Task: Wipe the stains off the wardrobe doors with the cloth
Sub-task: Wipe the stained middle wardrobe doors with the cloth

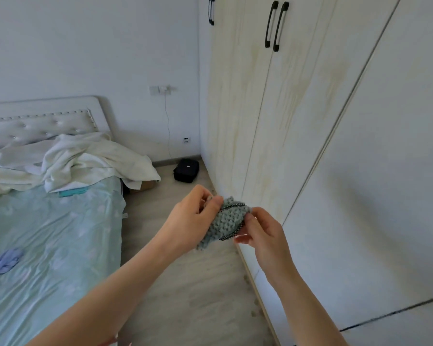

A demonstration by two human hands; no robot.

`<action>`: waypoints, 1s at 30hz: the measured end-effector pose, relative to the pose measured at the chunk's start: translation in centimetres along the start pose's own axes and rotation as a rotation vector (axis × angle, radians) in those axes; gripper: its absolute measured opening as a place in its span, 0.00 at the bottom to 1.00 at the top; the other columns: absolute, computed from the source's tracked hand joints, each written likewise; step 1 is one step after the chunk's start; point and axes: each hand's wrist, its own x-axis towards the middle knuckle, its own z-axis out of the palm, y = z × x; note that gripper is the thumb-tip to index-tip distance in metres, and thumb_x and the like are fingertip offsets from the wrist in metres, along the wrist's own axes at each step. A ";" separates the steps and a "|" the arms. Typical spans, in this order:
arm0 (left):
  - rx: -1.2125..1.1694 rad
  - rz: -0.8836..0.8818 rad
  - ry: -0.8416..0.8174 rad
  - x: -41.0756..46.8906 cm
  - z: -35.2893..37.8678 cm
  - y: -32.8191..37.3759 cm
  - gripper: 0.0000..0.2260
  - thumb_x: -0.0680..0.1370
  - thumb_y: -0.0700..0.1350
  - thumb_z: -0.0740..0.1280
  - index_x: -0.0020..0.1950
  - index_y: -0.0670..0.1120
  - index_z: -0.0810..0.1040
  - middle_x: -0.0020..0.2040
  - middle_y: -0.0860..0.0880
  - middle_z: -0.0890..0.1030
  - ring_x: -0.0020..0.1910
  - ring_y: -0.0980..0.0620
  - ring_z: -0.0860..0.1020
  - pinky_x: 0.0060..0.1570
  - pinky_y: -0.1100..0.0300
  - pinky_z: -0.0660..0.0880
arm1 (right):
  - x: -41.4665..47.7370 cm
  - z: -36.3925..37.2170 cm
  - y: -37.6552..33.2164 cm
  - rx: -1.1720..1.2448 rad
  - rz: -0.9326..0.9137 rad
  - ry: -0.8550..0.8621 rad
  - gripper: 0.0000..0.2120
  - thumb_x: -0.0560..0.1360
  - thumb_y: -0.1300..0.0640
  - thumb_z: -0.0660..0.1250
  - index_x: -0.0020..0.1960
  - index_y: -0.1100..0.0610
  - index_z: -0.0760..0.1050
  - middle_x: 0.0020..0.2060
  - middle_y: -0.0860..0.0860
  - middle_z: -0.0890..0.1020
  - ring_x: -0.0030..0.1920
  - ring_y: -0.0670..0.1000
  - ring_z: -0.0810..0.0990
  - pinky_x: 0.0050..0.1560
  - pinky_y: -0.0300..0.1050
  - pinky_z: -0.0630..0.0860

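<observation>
A grey-green knitted cloth (226, 221) with a dark beaded edge is bunched between both hands, in front of the wardrobe's lower part. My left hand (193, 216) pinches its upper left side with thumb and fingers. My right hand (261, 232) pinches its right edge. The white wardrobe doors (285, 116) rise on the right, with yellowish streaky stains running down the panels below the black handles (275, 24). The cloth is apart from the doors.
A bed (48, 233) with a pale green sheet and crumpled white bedding fills the left side. A black bag (186, 170) sits on the wooden floor (198, 283) by the wardrobe corner. A cable hangs from a wall socket (165, 89).
</observation>
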 end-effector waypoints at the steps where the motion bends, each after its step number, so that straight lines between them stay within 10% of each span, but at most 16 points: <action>1: 0.014 -0.007 -0.048 1.2 -0.4 -0.3 0.13 0.79 0.62 0.63 0.48 0.53 0.74 0.41 0.54 0.82 0.40 0.57 0.80 0.36 0.60 0.75 | 1.4 0.4 -0.2 0.024 0.001 0.024 0.11 0.85 0.58 0.59 0.52 0.60 0.79 0.45 0.55 0.86 0.47 0.54 0.86 0.49 0.54 0.83; 6: 0.023 0.027 -0.356 9.5 -3.4 -3.2 0.14 0.77 0.58 0.69 0.45 0.49 0.82 0.38 0.47 0.83 0.34 0.55 0.75 0.39 0.54 0.73 | 8.1 2.8 -1.2 0.174 0.065 0.130 0.12 0.86 0.57 0.57 0.53 0.61 0.76 0.49 0.57 0.85 0.51 0.57 0.85 0.50 0.58 0.83; 17: -0.096 0.298 -0.321 27.1 -10.5 -5.8 0.08 0.78 0.54 0.69 0.44 0.52 0.81 0.40 0.60 0.82 0.39 0.63 0.79 0.42 0.66 0.73 | 22.2 9.9 -2.8 -0.084 0.023 0.599 0.14 0.81 0.52 0.67 0.41 0.59 0.78 0.37 0.58 0.81 0.36 0.50 0.78 0.39 0.51 0.76; 30: -0.007 0.427 -0.946 39.3 -7.5 -4.4 0.05 0.74 0.45 0.74 0.43 0.49 0.79 0.42 0.51 0.84 0.44 0.48 0.83 0.51 0.45 0.81 | 27.7 7.9 -4.4 0.096 0.049 0.388 0.13 0.71 0.47 0.75 0.37 0.54 0.77 0.35 0.55 0.78 0.38 0.55 0.78 0.37 0.49 0.78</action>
